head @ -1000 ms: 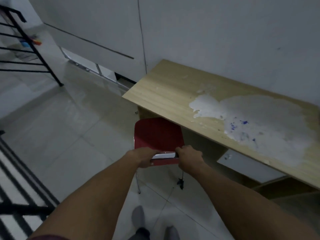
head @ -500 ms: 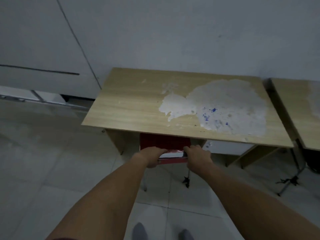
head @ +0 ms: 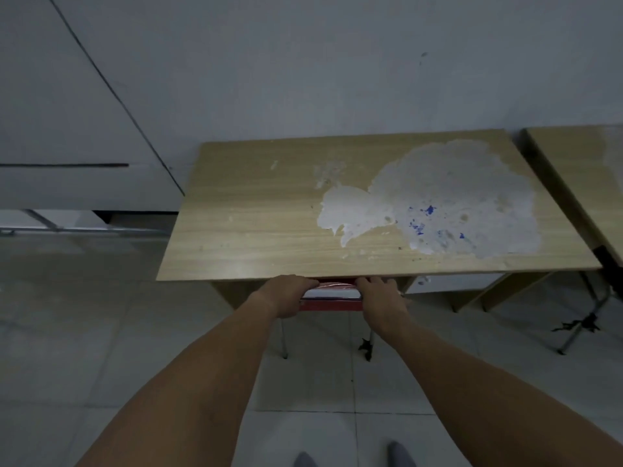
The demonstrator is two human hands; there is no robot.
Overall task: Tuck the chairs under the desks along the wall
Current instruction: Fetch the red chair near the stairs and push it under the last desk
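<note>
A red chair with thin metal legs stands almost wholly beneath a wooden desk set against the wall; only its backrest top and rear legs show. My left hand grips the left end of the backrest. My right hand holds the right end. Both hands sit right at the desk's front edge. The desktop has a large white worn patch with blue specks. The seat is hidden under the desk.
A second wooden desk stands to the right, its metal folding leg on the tiled floor. White panels line the wall at left. My feet show at the bottom edge.
The chair has slid forward under the desk; its red seat, in full sight a second ago, is now hidden. My view has swung to face the desk squarely.
</note>
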